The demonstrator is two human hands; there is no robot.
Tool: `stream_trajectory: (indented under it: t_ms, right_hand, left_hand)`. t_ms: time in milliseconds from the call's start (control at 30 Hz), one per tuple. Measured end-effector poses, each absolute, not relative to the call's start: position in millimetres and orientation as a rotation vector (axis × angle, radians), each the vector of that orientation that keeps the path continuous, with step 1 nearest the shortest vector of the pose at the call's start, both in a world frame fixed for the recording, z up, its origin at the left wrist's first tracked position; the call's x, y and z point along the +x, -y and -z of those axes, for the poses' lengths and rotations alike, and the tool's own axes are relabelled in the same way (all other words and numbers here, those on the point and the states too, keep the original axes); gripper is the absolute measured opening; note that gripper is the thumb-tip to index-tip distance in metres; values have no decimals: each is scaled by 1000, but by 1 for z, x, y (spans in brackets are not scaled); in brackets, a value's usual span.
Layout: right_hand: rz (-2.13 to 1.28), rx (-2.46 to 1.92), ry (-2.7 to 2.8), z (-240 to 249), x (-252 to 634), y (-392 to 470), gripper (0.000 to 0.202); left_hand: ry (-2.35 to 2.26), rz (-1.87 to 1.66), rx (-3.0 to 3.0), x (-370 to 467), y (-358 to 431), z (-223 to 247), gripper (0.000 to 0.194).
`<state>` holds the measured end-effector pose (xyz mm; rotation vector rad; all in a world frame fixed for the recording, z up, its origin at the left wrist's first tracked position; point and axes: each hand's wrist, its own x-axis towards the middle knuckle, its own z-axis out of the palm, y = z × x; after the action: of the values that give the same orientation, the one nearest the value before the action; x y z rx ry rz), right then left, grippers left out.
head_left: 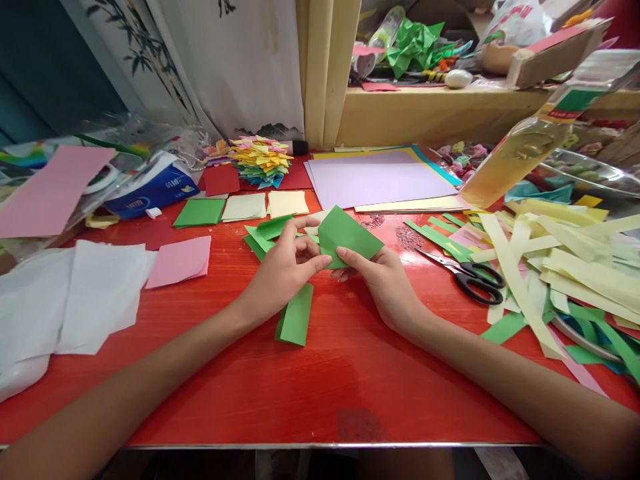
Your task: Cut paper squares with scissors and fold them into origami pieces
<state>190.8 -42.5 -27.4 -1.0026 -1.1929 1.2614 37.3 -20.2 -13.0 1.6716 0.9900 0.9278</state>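
Observation:
Between my two hands, just above the red table [320, 393], is a piece of green paper [347, 235]. My right hand [387, 283] pinches its lower right part, the thumb lying on the front face. With thumb and fingertips, my left hand [280, 270] grips its left edge. Folded green paper pieces [263, 237] lie behind my left hand, partly hidden by it. Below that hand a folded green strip [296, 317] rests on the table. A pale paper edge shows behind the green paper; whether it is held too, I cannot tell.
Black-handled scissors [477, 280] lie at right beside a heap of cut paper strips [575, 267]. A tilted bottle [525, 150] stands behind them. Lilac sheets [380, 177], a green square stack [200, 212] and folded colored pieces [260, 160] sit farther back. Pink paper [180, 261] and white sheets [100, 293] are left.

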Motion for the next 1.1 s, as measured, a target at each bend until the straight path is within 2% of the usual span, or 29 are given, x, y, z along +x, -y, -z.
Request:
stream_trajectory:
  t_ms: [233, 467, 667, 867, 1100]
  right_hand:
    - [-1203, -1078, 1234, 28, 192, 44, 25]
    - [-1198, -1099, 1188, 27, 193, 44, 22]
    - [-1302, -1095, 1206, 27, 193, 43, 21]
    - [-1254, -1050, 1183, 30, 194, 43, 21]
    - [-1180, -1089, 1230, 31, 194, 43, 29]
  left_hand:
    - [-956, -929, 1677, 39, 21, 15, 45]
    - [-934, -883, 1675, 36, 17, 10, 56]
    - [-965, -875, 1626, 33, 13, 14, 19]
    - [-978, -833, 1596, 33, 13, 11, 13]
    - [-1047, -911, 1597, 30, 12, 9, 20]
